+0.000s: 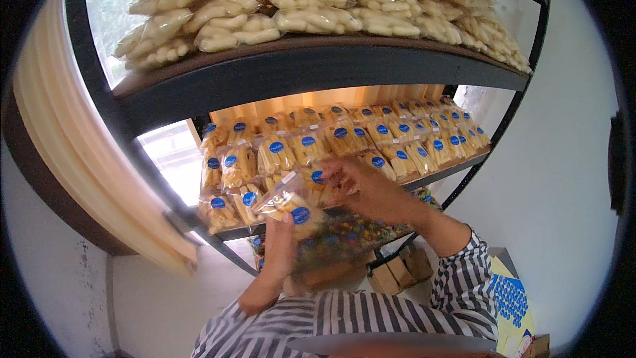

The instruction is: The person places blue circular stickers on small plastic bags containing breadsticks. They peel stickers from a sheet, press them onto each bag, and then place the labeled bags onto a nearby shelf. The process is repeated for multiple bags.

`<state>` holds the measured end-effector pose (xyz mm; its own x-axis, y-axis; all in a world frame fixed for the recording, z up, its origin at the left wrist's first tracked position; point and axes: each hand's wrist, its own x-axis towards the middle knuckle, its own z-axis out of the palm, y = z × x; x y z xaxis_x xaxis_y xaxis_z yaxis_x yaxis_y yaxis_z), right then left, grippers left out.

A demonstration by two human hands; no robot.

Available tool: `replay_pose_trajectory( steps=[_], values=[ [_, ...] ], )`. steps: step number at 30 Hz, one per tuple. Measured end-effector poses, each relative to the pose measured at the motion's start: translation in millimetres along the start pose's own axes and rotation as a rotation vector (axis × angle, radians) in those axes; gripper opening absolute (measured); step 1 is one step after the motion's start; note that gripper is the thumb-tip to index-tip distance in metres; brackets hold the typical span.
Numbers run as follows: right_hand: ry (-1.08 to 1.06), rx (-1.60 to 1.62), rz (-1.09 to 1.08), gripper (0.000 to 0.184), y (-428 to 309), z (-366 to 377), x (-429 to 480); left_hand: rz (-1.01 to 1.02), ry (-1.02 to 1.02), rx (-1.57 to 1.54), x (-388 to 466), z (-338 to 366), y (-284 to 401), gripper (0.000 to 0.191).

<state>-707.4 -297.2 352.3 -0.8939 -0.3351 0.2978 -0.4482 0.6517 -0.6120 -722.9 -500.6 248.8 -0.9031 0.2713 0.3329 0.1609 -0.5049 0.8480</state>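
Note:
My left hand holds a clear plastic bag of pale stick-shaped snacks with a round blue label. The thumb presses on its front, and the bag tilts in front of the middle shelf. My right hand reaches over the front row on that shelf, blurred by motion. Its fingertips are by a labelled snack bag; whether they grip it cannot be made out. Rows of similar snack bags stand along the middle shelf.
Large clear bags of pale puffed sticks are piled on the upper shelf. Below are colourful small packs and cardboard boxes. A curtain hangs at left. A sheet of blue round stickers lies at lower right.

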Motion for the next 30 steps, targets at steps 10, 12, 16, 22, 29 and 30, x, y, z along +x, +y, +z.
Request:
replay_pose_trajectory(
  steps=[10, 12, 16, 22, 29, 30],
  values=[
    [0.190, 0.445, 0.214, 0.063, 2, -6, -26, 0.248, -0.206, 0.508, 8, 19, 6, 0.068],
    [0.327, 0.311, 0.233, 0.060, 21, -25, -28, 0.463, -0.075, 0.878, 4, 10, 23, 0.071],
    [0.362, 0.108, 0.282, 0.054, 57, -45, -28, 0.634, 0.169, 1.248, -10, -18, 51, 0.060],
    [0.279, 0.115, 0.305, 0.041, 88, -31, -21, 0.830, 0.376, 1.466, -43, -74, 64, 0.041],
    [0.294, 0.018, 0.325, 0.039, 80, -25, -17, 0.698, 0.804, 1.272, -43, -126, 71, 0.045],
    [0.300, 0.005, 0.339, 0.039, 78, -24, -17, 0.653, 0.784, 1.191, -38, -133, 69, 0.052]
  ],
)
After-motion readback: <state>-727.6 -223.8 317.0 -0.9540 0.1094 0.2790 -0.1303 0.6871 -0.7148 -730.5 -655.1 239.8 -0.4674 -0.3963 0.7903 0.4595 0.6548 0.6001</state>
